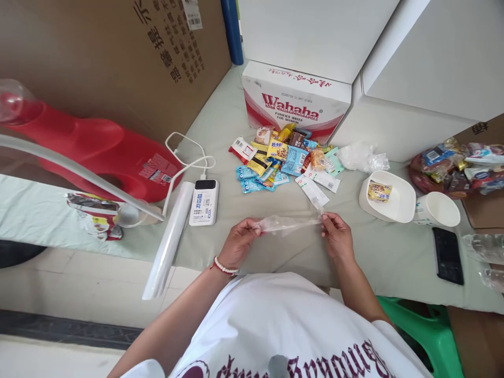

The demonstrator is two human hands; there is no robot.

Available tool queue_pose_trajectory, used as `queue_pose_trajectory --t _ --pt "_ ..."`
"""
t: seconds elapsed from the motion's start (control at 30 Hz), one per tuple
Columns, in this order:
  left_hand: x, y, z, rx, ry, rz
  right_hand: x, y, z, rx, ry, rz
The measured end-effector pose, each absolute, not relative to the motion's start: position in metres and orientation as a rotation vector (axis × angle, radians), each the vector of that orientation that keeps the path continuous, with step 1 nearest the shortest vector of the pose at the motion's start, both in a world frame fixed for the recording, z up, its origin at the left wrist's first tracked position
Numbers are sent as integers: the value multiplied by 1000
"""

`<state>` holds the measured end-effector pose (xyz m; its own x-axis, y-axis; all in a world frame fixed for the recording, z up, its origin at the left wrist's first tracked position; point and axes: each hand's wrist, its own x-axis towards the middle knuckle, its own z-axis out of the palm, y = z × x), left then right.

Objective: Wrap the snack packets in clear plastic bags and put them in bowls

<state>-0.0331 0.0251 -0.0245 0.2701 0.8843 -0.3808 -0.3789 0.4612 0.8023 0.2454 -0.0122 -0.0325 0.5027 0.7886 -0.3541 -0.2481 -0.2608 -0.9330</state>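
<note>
A clear plastic bag [285, 224] is stretched sideways between my two hands, above the front of the table. My left hand [241, 240], with a beaded bracelet at the wrist, pinches its left end. At the right end, my right hand [337, 234] pinches the bag between thumb and fingers. Just beyond the bag lies a pile of wrapped snacks [277, 150] in yellow, blue and red packets. Two white-and-green sachets [312, 191] lie at the near edge of this pile, close to my right hand.
A white bowl [397, 197] with a yellow packet, a paper cup [440, 209] and a black phone [449, 254] are at right. Leftward lie a power bank [203, 202], a plastic film roll [168, 241] and a red jug [106, 152]. A Wahaha carton [295, 102] stands behind the snacks.
</note>
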Motion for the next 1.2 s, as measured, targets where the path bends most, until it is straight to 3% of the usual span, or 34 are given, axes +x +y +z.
queue_pose_trajectory --t 0.23,0.47,0.57,0.73,0.87,0.93,1.03,1.2 --pt "-70 -15 -20 841 1078 699 244 -10 -32 -1404 -331 1244" --pt "-66 9 3 470 1127 911 240 -9 -25 -1806 -1016 812" --pt "-63 32 1 416 1175 1020 245 -14 -17 -1743 -1003 972" --pt "-54 42 -16 446 1249 970 250 -34 -9 -1439 -509 1209" --pt "-44 35 -21 1072 1607 1105 252 -44 -9 -1315 -270 1276" --pt "-31 38 -18 1607 1561 1118 252 -44 -9 -1296 -275 1311" --pt "0 58 -14 2146 1178 886 251 -41 -5 -1299 -352 1389" --pt "45 101 -15 2208 1066 408 259 -36 4 -1321 -493 1450"
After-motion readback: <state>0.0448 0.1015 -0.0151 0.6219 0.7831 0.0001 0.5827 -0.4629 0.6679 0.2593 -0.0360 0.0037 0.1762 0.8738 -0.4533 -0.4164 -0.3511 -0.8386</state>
